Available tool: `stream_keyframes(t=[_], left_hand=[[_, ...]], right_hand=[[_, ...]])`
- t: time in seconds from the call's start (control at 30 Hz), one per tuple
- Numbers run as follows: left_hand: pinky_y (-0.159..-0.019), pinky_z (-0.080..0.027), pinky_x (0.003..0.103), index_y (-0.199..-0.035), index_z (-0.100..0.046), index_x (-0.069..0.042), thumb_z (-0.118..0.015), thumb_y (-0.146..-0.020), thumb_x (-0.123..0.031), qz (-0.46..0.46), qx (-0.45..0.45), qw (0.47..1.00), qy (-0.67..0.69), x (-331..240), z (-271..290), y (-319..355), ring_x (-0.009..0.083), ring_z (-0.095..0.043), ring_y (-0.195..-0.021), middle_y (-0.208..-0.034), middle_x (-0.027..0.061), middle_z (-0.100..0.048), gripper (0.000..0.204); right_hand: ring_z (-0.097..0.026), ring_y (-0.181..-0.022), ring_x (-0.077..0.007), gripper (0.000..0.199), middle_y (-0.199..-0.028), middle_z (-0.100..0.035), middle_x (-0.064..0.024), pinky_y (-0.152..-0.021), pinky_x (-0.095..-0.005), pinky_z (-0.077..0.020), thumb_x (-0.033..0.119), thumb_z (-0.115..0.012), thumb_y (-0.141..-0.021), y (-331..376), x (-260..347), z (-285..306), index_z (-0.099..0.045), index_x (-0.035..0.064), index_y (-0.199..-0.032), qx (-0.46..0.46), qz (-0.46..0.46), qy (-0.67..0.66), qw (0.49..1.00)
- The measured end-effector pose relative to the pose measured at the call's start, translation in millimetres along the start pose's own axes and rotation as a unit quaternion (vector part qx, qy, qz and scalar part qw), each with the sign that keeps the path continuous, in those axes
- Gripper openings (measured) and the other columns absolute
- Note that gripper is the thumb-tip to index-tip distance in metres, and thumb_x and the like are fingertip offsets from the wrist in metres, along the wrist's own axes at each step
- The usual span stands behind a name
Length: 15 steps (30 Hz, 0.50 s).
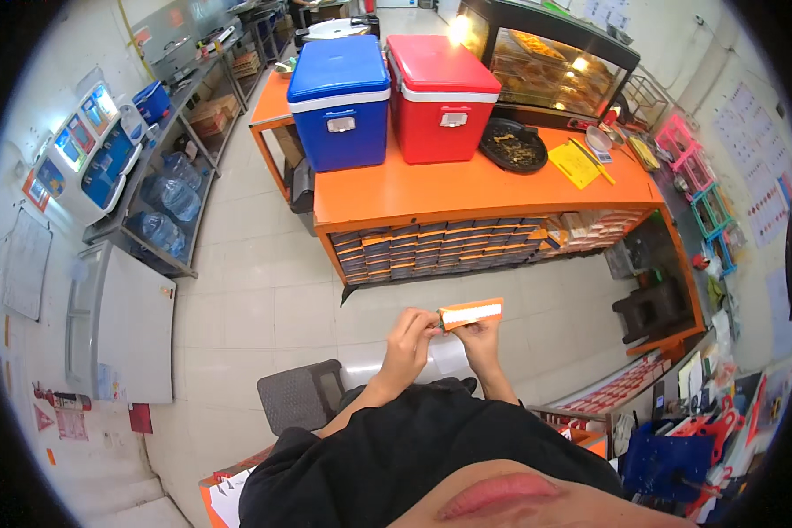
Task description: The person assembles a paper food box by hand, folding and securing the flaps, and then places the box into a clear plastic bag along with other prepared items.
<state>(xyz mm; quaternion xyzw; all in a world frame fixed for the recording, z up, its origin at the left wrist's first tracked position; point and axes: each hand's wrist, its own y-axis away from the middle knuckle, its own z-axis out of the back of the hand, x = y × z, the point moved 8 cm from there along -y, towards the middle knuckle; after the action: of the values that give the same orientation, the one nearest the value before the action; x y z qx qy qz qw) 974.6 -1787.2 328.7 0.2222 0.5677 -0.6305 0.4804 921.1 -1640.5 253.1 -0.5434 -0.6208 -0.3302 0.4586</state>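
In front of my body, both hands hold a small orange carton (pixel 473 314) with a row of white, ridged pieces or edges along its top; what these are is too small to tell. My left hand (pixel 405 345) pinches the carton's left end, its fingertips bent against it. From below and the right, my right hand (pixel 482 343) supports the carton, with the fingers partly hidden beneath it. A pale sheet-like surface (pixel 450 358) shows below the carton, between my wrists.
Ahead stands an orange counter (pixel 414 192) with packed boxes in its lower shelf. On it are a blue cooler (pixel 341 110), a red cooler (pixel 443 106), a black pan (pixel 512 145) and a lit food warmer (pixel 550 66). A grey stool (pixel 301 396) stands at my left.
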Motion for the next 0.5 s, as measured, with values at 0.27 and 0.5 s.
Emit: stream_keyframes(t=[0.27, 0.5], left_hand=[[-0.083, -0.055, 0.038, -0.106, -0.062, 0.001, -0.079, -0.077, 0.000, -0.105, -0.072, 0.989, -0.069, -13.7, 3.6, 3.2, 0.0324, -0.066, -0.097, -0.107, 0.0162, -0.064, 0.033], [-0.087, -0.058, 0.040, -0.107, -0.063, 0.005, -0.074, -0.078, 0.007, -0.194, -0.078, 0.977, -0.050, -20.4, 3.2, 11.2, 0.0350, -0.068, -0.105, -0.114, 0.0189, -0.067, 0.031]], right_hand=[[-0.062, -0.097, -0.0158, 0.016, -0.103, -0.066, -0.0074, -0.087, -0.0305, -0.0492, -0.002, -0.067, -0.090, 21.8, 6.9, -3.0, -0.066, -0.0050, -0.106, -0.148, 0.143, 0.097, 0.974], [-0.061, -0.098, -0.0153, 0.013, -0.106, -0.065, -0.0087, -0.087, -0.0294, -0.0480, -0.001, -0.060, -0.095, 32.9, 6.8, -20.3, -0.063, -0.0053, -0.107, -0.186, 0.088, 0.029, 0.978]])
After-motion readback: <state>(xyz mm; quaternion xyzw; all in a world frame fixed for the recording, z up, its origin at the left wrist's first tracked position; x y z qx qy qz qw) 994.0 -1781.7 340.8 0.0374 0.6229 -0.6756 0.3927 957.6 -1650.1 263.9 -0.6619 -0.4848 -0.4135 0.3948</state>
